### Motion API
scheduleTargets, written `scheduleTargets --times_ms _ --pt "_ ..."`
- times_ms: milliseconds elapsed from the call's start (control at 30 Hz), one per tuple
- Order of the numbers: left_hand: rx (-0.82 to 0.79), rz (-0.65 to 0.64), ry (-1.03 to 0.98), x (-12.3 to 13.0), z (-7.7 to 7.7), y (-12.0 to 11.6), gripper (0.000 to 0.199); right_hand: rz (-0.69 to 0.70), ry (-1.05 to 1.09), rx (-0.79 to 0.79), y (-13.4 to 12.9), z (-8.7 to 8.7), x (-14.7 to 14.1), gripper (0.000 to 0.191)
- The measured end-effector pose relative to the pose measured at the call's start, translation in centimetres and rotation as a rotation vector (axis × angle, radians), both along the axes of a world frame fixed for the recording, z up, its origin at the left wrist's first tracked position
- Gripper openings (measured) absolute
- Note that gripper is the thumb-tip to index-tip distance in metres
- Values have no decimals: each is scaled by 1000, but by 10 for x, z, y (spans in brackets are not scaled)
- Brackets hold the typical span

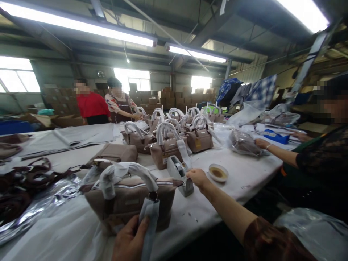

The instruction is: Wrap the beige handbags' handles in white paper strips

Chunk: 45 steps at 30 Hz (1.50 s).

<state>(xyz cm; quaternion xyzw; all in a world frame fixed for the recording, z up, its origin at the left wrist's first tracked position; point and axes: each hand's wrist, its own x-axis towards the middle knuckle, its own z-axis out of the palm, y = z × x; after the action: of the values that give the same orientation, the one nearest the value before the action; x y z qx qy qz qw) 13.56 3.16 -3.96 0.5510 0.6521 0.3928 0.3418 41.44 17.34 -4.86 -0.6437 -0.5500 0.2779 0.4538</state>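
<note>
A taupe handbag (130,203) with a zip top stands on the table right before me, its handles wrapped in white film. My left hand (133,235) is closed, thumb on top, around a white-wrapped strap (150,214) that hangs from the ring at the handle's base. To the right of the bag stands a grey tape dispenser (187,187). The fingers of my right hand (198,178) are pinched together at the dispenser's right side; whatever is between the fingertips is too small to tell.
Several similar handbags (199,139) crowd the table behind, near a shallow dish (218,173) of brownish content. Brown straps (27,181) and silvery film (51,197) lie at left. At right a co-worker's hand (261,143) touches a plastic-bagged handbag (243,141). Two people stand across the table.
</note>
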Motion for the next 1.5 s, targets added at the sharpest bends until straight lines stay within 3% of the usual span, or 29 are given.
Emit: scheduleTargets --times_ms 133,233,400,533,633,800,900,1033,1200,1500 --pt "9 -8 -16 -1 -1 1 42 -18 9 -27 -32 -1 7 21" --pt "15 -5 -24 0 -3 2 40 -1 74 -101 -48 -15 7 23" --pt "32 -11 -79 3 -1 0 40 -11 96 -169 -44 -47 6 24" --pt "47 -22 -128 4 2 -3 39 1 3 -161 -50 -54 10 21" --pt "52 -42 -157 5 1 -3 36 154 -26 -112 -74 -36 1 23" --pt "115 -26 -125 9 -3 -2 33 735 57 40 -119 25 -51 22" --pt "181 -7 -45 11 -4 -3 29 855 79 124 -126 47 -92 16" --pt "311 0 50 11 -8 -6 23 709 22 116 -117 42 -126 18" --pt "434 -23 146 11 -11 -7 21 528 -119 123 -111 32 -132 19" --pt "438 -34 142 9 -12 -6 18 480 -207 121 -113 36 -128 20"
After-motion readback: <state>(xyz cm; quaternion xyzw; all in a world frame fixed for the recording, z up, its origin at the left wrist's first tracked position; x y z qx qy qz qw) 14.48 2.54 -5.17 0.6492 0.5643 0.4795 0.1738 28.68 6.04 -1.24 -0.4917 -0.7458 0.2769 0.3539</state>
